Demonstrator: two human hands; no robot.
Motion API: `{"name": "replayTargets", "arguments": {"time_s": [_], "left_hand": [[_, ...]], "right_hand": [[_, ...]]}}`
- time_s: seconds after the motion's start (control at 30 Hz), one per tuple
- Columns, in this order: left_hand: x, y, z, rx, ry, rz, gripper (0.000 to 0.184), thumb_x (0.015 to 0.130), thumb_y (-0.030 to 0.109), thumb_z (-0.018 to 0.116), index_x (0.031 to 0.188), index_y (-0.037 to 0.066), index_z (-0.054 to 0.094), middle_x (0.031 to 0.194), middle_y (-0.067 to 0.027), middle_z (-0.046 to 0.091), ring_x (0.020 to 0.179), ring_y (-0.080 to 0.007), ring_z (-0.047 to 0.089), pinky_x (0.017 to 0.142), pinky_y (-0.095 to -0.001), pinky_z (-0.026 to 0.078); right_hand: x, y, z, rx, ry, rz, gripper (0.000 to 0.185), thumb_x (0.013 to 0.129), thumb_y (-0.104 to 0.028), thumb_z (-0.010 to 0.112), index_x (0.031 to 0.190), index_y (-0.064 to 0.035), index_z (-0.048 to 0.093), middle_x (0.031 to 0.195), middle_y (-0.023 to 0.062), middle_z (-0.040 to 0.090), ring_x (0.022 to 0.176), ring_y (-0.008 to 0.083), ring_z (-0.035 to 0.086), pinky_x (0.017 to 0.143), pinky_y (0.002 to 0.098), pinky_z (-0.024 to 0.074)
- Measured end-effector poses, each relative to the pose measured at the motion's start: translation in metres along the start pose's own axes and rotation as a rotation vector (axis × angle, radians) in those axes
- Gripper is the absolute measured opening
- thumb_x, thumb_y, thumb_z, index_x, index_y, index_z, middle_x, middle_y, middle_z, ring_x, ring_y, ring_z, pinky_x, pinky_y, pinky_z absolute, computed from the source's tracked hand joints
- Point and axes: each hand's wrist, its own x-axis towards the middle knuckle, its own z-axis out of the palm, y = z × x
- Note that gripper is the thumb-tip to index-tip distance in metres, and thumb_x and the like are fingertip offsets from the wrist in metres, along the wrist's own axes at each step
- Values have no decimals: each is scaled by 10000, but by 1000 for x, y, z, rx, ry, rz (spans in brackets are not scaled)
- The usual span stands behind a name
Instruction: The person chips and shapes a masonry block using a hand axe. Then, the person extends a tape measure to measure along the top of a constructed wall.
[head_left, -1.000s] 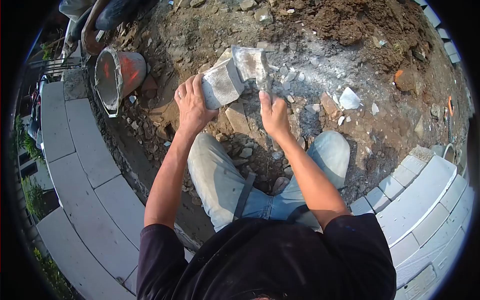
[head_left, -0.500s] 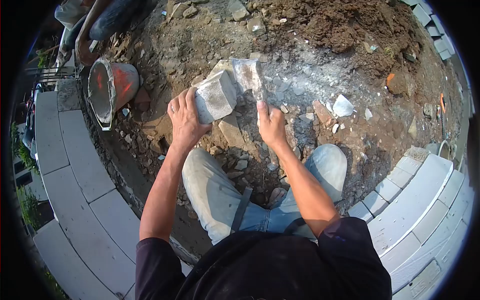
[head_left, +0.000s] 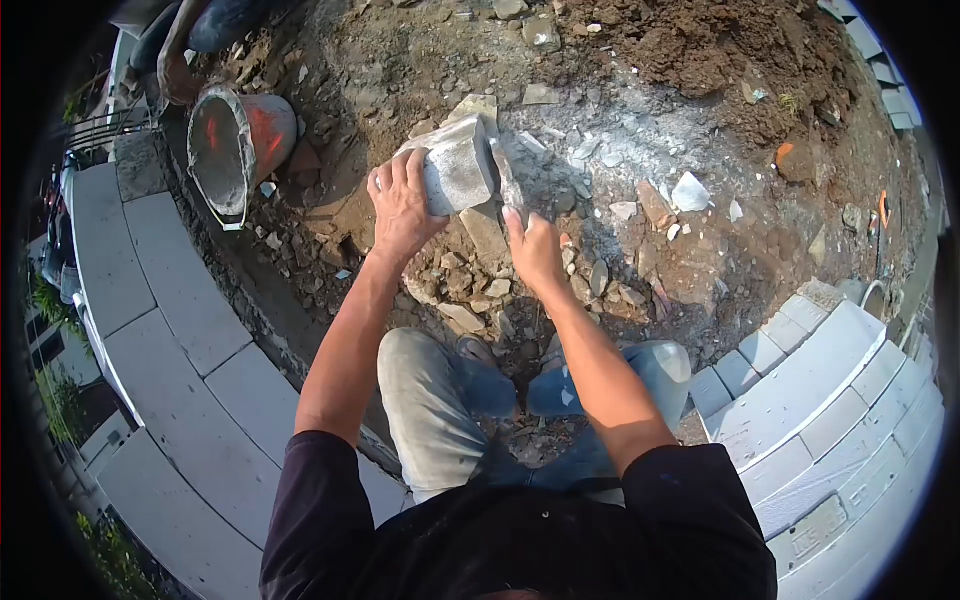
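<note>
Right of the red-smeared bucket (head_left: 269, 138), the left hand (head_left: 405, 208) clasps a grey block (head_left: 460, 172); farther from the bucket, the right hand (head_left: 536, 248) grips a dusty tool (head_left: 507, 175). Farthest away, a pale brick's (head_left: 820, 528) lettering is illegible.

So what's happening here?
A person is working with both hands over stony ground. The left hand holds a pale block, while the right hand grips a tool whose head is edge-on to us, right beside the block's right end. I can't tell whether the two touch. A bucket is off to the left, near the wall.
</note>
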Motion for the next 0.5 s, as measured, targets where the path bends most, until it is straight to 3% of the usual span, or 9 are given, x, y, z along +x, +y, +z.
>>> {"name": "replayTargets", "arguments": {"time_s": [0.03,0.1,0.2,0.27,0.3,0.33,0.4,0.47,0.5], "left_hand": [[1,0,-4,29,-26,-17,1099,496,185,895,1427,95,318,1341,-146,447,1267,-381,409,1105,-534,274],[-8,3,-8,43,-55,-39,1084,503,196,886,1424,96,322,1332,-145,452,1271,-381,407,1108,-539,272],[17,22,-32,79,-129,-132,1048,546,227,865,1427,75,317,1316,-150,447,1296,-378,378,1111,-539,294],[22,41,-63,-68,-186,-542,1005,591,316,880,1391,5,357,1273,-161,515,1215,-349,501,1054,-517,399],[-10,30,-79,-570,-272,-680,764,679,323,845,1273,-9,499,1146,-127,607,1050,-285,586,911,-435,473],[-49,3,-74,-1068,-335,-802,552,766,331,810,1155,-23,641,1018,-92,699,885,-220,670,768,-353,546],[-122,37,-117,-1344,-176,-1031,410,826,281,773,1106,-6,684,1038,-84,687,909,-191,649,770,-355,530],[-174,80,-174,-1547,-52,-1067,390,850,259,758,1118,-13,676,1028,-75,684,900,-187,645,761,-359,524],[-189,100,-208,-1518,-3,-1070,407,826,249,766,1114,-22,674,1013,-76,684,872,-189,646,742,-361,522]], "right_hand": [[18,9,5,81,-8,70,675,993,-507,513,715,107,541,630,319,557,603,523,551,642,554,441],[27,30,-5,230,92,273,677,992,-547,489,657,41,522,509,179,521,452,359,545,496,461,446],[-12,0,-128,446,140,291,603,999,-540,486,642,-55,464,478,56,451,367,209,461,374,363,365],[-79,-21,-232,496,133,291,542,1007,-524,484,646,-126,417,473,-16,397,331,120,393,312,300,296],[-149,-40,-319,585,26,520,574,1002,-500,507,624,-71,453,477,13,431,383,122,425,379,314,320],[-184,-44,-340,477,105,513,563,1006,-502,498,611,-115,390,473,-6,411,347,100,392,328,291,269],[-256,-19,-368,526,115,590,581,999,-516,504,609,-98,399,473,-5,398,344,114,393,326,308,281],[-338,17,-370,282,229,622,606,988,-539,511,592,-97,390,473,-6,390,336,131,385,325,317,288],[-370,-8,-379,333,227,723,618,980,-552,518,584,-92,400,479,0,396,359,138,398,349,321,300]]}}
